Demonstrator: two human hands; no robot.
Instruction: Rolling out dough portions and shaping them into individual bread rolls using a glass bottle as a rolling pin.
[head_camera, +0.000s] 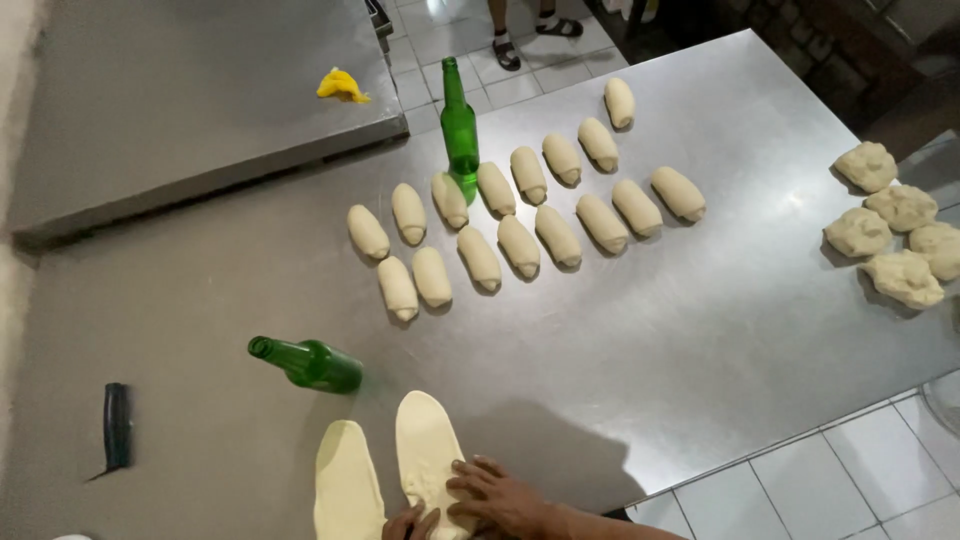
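My right grip flat, fingers spread on flattened dough, left grip pressing its near end, bottom centre, steel surface.

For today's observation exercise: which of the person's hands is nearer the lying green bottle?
Left. The left hand sits below the lying green bottle; the right hand rests farther right, on the flattened dough.
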